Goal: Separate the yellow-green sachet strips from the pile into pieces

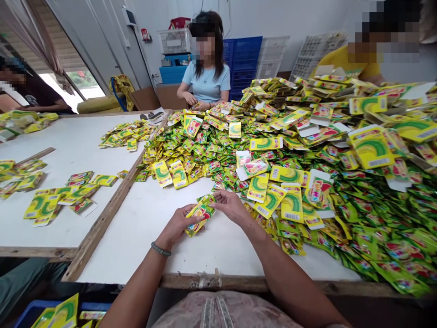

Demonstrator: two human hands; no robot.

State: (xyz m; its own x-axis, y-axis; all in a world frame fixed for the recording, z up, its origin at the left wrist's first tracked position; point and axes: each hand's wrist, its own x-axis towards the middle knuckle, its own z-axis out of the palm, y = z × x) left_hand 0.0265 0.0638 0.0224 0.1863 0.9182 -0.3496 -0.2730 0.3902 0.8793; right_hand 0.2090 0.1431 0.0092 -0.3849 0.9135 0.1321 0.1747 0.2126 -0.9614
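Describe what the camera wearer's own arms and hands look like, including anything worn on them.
The left hand and right hand are both ungloved. A dark, grey-green bracelet, seemingly beaded, circles the left wrist; the right wrist carries nothing visible. No sleeve covers either forearm, and no marking can be made out.

We take this for a small packing workshop. We see a broad white counter [136,223] edged and divided by rough wooden strips [105,214], with small green packets [362,237] heaped across it in bulk and yellow boxes [370,148] lying among them. Around it we find a person in light blue [206,86], a person in yellow [336,61] and a person in dark clothes [41,91]. Blue crates [241,59] and white crates [273,57] line the wall, and a blue bin [37,302] below holds more boxes.
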